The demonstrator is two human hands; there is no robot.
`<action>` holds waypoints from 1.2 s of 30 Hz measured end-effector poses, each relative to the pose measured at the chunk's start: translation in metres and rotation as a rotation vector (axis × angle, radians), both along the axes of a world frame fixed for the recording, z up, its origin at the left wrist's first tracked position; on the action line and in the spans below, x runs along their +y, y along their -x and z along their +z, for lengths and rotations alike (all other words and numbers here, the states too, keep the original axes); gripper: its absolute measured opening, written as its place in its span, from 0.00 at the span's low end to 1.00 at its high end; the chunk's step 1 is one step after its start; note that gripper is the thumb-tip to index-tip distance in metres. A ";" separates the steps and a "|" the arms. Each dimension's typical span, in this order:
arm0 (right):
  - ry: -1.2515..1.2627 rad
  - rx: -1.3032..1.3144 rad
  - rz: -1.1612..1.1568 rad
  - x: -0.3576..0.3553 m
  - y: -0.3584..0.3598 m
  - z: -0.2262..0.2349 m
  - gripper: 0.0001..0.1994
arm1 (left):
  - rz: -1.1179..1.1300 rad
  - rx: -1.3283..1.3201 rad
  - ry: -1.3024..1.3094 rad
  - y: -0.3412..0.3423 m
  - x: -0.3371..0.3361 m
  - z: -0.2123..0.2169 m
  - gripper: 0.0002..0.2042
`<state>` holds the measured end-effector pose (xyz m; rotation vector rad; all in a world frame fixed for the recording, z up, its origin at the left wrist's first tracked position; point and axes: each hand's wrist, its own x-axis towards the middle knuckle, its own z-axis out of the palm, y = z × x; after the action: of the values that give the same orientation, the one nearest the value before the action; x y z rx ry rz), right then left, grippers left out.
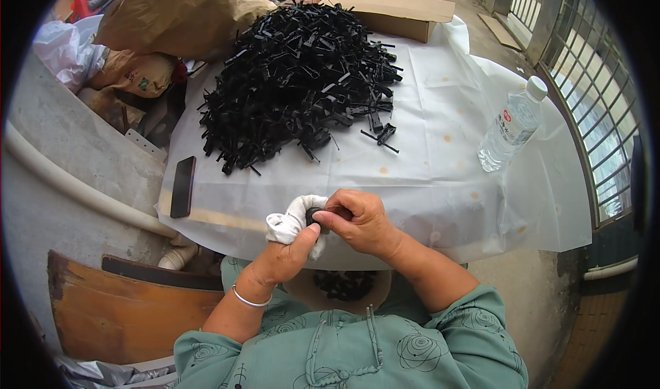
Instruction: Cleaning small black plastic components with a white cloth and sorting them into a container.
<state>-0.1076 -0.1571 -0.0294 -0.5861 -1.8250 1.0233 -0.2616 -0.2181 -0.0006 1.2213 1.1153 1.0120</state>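
Observation:
Just over the table's near edge, my two hands meet around a small black plastic part (311, 215). My left hand (290, 253) is closed on it, and a white cloth (278, 229) wraps about its fingers. From the other side my right hand (363, 221) pinches at the part with thumb and curled fingers; my fingers cover most of its shape. Beyond the hands a large heap of black plastic parts (295, 80) with thin stems covers the table's middle. One loose black part (381, 137) lies at the heap's right. Below my hands, a bowl-like container (380, 294) holds more black pieces.
A dark phone (182, 187) lies at the table's left edge. On the right stands a clear water bottle (510, 126). Behind the heap are a cardboard box (409, 28) and a brown paper bag (175, 18). White sheeting (440, 114) covers the table; a barred gate (595, 80) runs along the right.

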 end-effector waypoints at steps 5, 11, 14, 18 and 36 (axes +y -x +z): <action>0.205 -0.102 0.092 0.004 -0.006 0.001 0.10 | 0.066 0.019 -0.023 -0.003 0.002 -0.002 0.14; 0.223 -0.182 0.218 0.002 -0.002 -0.001 0.12 | 0.115 0.231 -0.142 -0.002 0.003 -0.016 0.14; 0.281 -0.198 0.247 0.000 0.000 -0.001 0.13 | 0.117 0.450 -0.438 -0.003 0.001 -0.015 0.13; 0.295 -0.255 0.340 0.002 -0.007 -0.002 0.15 | 0.012 0.562 -0.353 -0.001 -0.010 0.005 0.14; 0.227 -0.404 0.239 0.014 -0.015 0.007 0.15 | 0.272 0.839 -0.380 0.065 0.087 -0.048 0.17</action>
<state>-0.0924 -0.1428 -0.0225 -0.7678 -2.1854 1.3611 -0.3269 -0.1313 -0.0489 1.9319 1.8241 0.9515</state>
